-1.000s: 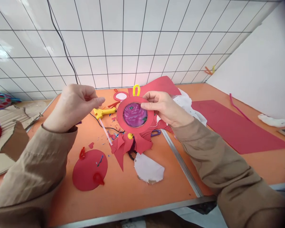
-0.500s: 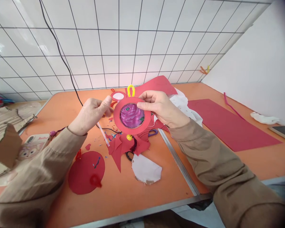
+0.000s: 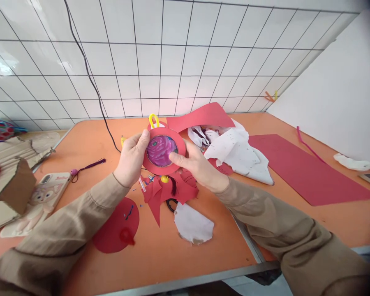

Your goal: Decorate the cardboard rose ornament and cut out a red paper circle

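Between my hands, above the table, is a round red paper ornament [image 3: 152, 166] with a purple flower picture [image 3: 161, 150] in its middle. A yellow loop [image 3: 153, 120] sticks up from its top, and a yellow bead [image 3: 164, 179] with a dark tassel hangs below it. My left hand [image 3: 132, 157] grips the left rim, thumb in front. My right hand [image 3: 200, 164] is closed on the right rim, its thumb lying over the flower's edge. Behind the tassel lie red paper scraps [image 3: 156, 205], partly hiding a black scissors handle [image 3: 172, 204].
A red paper disc [image 3: 111, 234] and a white scrap [image 3: 193, 223] lie near the front. Crumpled white cloth [image 3: 243, 154] and a large red sheet [image 3: 308, 172] are to the right. At left are cardboard [image 3: 15, 181], a phone case [image 3: 51, 189] and a purple tassel [image 3: 92, 164].
My left hand has moved right and taken hold of the ornament's left rim. The ornament has shifted slightly left, and my right hand's grip is lower on it. The view has shifted a little.
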`<state>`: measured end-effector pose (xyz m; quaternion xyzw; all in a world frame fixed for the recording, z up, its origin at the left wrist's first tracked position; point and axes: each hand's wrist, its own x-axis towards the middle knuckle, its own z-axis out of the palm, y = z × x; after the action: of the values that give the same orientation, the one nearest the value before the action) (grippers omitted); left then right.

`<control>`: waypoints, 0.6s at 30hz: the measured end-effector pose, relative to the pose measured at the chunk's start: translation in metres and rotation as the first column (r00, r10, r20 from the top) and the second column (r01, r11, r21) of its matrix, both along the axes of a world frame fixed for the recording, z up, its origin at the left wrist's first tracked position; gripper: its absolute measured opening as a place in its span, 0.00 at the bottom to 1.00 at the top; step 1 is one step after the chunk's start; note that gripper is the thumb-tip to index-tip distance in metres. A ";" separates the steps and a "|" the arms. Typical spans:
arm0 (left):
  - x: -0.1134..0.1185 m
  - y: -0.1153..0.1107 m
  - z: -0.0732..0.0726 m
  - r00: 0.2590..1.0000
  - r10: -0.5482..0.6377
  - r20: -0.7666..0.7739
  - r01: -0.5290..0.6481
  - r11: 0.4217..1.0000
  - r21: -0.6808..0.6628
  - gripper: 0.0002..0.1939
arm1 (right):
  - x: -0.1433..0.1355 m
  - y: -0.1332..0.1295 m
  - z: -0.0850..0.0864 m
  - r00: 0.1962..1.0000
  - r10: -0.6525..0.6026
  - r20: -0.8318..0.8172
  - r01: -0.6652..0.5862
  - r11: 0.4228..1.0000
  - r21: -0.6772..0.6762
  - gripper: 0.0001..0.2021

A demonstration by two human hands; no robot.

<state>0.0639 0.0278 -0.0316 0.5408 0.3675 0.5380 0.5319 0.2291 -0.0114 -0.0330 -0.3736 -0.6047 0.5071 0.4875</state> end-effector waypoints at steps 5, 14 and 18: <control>0.001 0.004 -0.001 0.994 0.002 0.108 0.006 0.997 -0.077 0.18 | -0.001 0.002 -0.004 0.996 0.081 -0.046 -0.083 0.996 -0.045 0.21; 0.001 0.002 0.004 0.991 -0.094 0.095 0.106 0.985 -0.137 0.17 | 0.011 0.008 -0.002 0.996 0.086 0.020 -0.086 0.996 -0.013 0.18; 0.001 0.001 0.004 0.991 -0.124 0.046 0.128 0.986 -0.103 0.18 | 0.012 0.011 -0.006 0.999 -0.021 -0.026 0.021 1.000 0.007 0.14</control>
<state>0.0648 0.0292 -0.0275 0.5230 0.3501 0.4938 0.6001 0.2414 0.0000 -0.0386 -0.3715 -0.5964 0.5043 0.5020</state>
